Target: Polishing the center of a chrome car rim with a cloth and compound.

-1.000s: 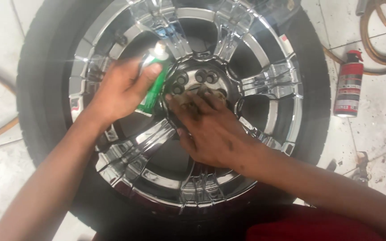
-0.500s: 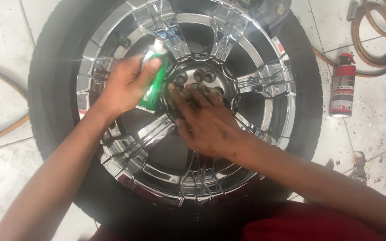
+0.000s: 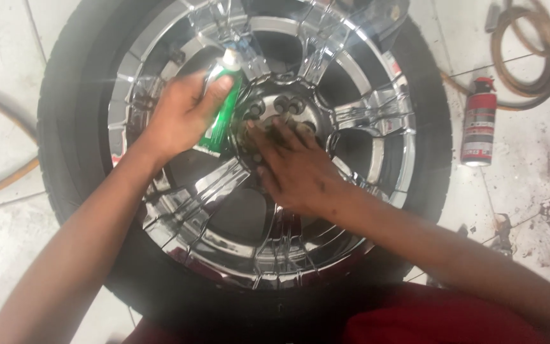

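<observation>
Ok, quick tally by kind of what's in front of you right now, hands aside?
Chrome wheel with tyre: 1
Green tube with white cap, held in the left hand: 1
Red and white spray can on the floor: 1
Coiled hose, top right: 1
Hose or cable at the left edge: 1
Total: 5

The right hand rests on the wheel hub.

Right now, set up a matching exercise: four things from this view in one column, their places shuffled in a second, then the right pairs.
Things:
1. green tube
2. spray can
3. coiled hose
4. right hand

Places:
A. on the chrome wheel hub
B. lying on the floor right of the tyre
C. in the left hand
D. top right corner of the floor

Pairs: 1-C, 2-B, 3-D, 4-A
</observation>
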